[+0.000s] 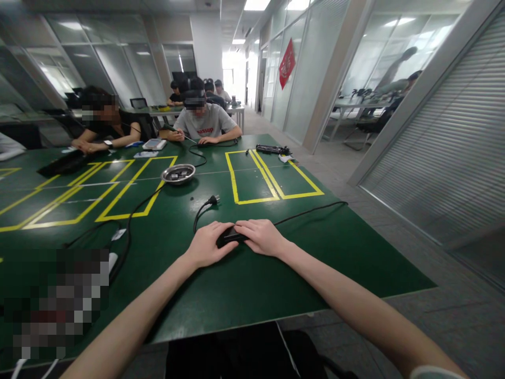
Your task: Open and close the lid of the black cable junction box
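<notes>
A black power adapter [230, 235] lies low over the green table, between my two hands. My left hand [209, 243] is closed around its left end, thumb along the near side. My right hand [262, 237] grips the other end, its fingers lying over the top. From the left side a black cord curves up to a plug [213, 200] resting on the table. A thinner cable [311, 211] runs from the right end towards the table's right edge.
A metal bowl [178, 181] with small metal parts stands farther back on the green table [276, 295]. Yellow tape [256, 201] marks rectangles. A black folded tripod-like object [272, 149] lies at the far edge. A blurred-out object and cables lie at left; people sit opposite.
</notes>
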{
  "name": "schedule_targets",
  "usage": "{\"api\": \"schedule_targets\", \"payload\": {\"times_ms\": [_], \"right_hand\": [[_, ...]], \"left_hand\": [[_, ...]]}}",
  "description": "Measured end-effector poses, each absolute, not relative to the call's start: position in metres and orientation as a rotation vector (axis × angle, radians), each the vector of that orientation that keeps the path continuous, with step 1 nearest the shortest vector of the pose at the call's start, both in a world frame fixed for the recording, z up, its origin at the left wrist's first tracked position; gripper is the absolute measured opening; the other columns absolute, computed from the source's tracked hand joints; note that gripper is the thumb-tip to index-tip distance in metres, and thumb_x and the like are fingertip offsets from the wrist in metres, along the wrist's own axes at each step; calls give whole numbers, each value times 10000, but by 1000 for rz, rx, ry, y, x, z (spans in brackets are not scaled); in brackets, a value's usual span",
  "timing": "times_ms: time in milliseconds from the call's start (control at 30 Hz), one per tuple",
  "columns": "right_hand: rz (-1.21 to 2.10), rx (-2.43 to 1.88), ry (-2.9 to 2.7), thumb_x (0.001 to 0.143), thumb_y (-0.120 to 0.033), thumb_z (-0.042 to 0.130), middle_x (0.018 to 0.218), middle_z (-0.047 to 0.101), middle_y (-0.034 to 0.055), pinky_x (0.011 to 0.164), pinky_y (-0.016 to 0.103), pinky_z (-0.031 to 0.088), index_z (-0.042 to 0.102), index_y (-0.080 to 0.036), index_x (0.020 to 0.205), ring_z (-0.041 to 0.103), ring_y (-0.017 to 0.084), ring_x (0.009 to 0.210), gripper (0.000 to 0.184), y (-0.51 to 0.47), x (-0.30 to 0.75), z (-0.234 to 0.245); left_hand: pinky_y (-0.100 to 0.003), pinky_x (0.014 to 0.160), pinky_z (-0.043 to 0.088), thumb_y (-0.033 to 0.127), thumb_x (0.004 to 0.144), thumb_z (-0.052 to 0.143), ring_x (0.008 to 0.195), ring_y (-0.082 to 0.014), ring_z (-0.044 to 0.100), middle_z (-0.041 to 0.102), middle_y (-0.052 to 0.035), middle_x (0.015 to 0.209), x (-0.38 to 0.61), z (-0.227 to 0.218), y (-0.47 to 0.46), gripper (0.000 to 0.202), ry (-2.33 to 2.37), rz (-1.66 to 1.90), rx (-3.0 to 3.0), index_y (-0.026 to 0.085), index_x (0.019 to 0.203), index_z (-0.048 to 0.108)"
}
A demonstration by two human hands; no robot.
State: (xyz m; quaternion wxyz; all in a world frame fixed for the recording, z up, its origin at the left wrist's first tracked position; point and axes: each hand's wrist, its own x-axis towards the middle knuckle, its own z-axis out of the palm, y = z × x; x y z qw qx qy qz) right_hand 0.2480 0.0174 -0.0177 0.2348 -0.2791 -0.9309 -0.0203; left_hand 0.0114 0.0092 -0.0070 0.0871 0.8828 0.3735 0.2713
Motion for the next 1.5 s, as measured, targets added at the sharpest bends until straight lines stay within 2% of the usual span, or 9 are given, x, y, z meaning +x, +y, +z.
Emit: {"api": "schedule_targets", "payload": {"times_ms": [167, 367, 567, 800, 967, 1200, 1267, 1400, 1500], "right_hand": [[-204, -714, -2579, 960, -128, 523, 1276, 686, 146, 861, 360, 557, 629, -177, 1259, 667, 237, 1038, 321, 15, 242, -17], [157, -832, -2573, 881, -255, 714, 1251, 697, 121, 884, 364, 562, 550, -192, 1420, 665, 249, 1086, 567, 15, 241, -11], [410, -956, -2389, 942, -322, 690, 991, 770, 90, 821, 325, 543, 751, -172, 1138, 698, 216, 907, 254, 18, 246, -12], [386, -906, -2376, 919, -339, 726, 995, 772, 80, 803, 310, 539, 750, -184, 1150, 685, 207, 903, 279, 14, 246, -9], [400, -892, -2370, 964, -343, 666, 972, 778, 86, 808, 323, 537, 755, -186, 1162, 695, 217, 902, 268, 14, 248, -12], [461, -876, -2395, 984, -352, 635, 996, 765, 79, 840, 329, 542, 737, -204, 1205, 700, 215, 931, 285, 16, 252, -15], [455, -877, -2392, 984, -373, 632, 1021, 753, 82, 860, 340, 544, 708, -204, 1254, 696, 220, 955, 327, 15, 252, -15], [452, -814, -2448, 849, -405, 796, 1240, 674, 115, 954, 383, 542, 538, -209, 1457, 658, 261, 1115, 689, 10, 250, -12], [435, -818, -2538, 906, -290, 722, 1259, 648, 113, 955, 386, 548, 507, -241, 1474, 651, 258, 1139, 609, 7, 246, -14]], "left_hand": [[-287, 682, 508, 582, 1006, 441, 726, -189, 633, 722, -12, 804, 9, 4, 13, 506, 1132, 539, 2207, 177, 937, 736], [-299, 750, 514, 510, 928, 619, 814, -207, 661, 763, -48, 965, 5, -1, 13, 378, 1158, 661, 2245, 191, 1091, 738], [-322, 793, 512, 494, 919, 664, 859, -222, 674, 744, -58, 957, 6, -4, 13, 328, 1172, 706, 2495, 200, 1049, 728], [-298, 731, 485, 454, 1010, 537, 813, -203, 644, 688, -40, 832, 6, -4, 12, 335, 1148, 679, 2541, 183, 938, 721], [-300, 757, 495, 475, 949, 636, 838, -208, 654, 706, -35, 894, 6, -2, 10, 293, 1139, 615, 2528, 202, 1005, 724], [-309, 740, 505, 469, 988, 559, 806, -209, 660, 711, -42, 906, 6, -2, 9, 301, 1144, 542, 2527, 201, 988, 696], [-310, 745, 508, 447, 1012, 520, 819, -208, 662, 714, -49, 921, 6, -3, 10, 299, 1145, 544, 2543, 200, 993, 686], [-321, 775, 516, 410, 1049, 460, 847, -212, 668, 723, -60, 942, 9, -8, 11, 314, 1155, 541, 2577, 192, 1022, 684], [-332, 795, 521, 415, 1065, 429, 862, -216, 666, 723, -55, 908, 11, -9, 12, 351, 1129, 572, 2593, 198, 984, 693]]}}
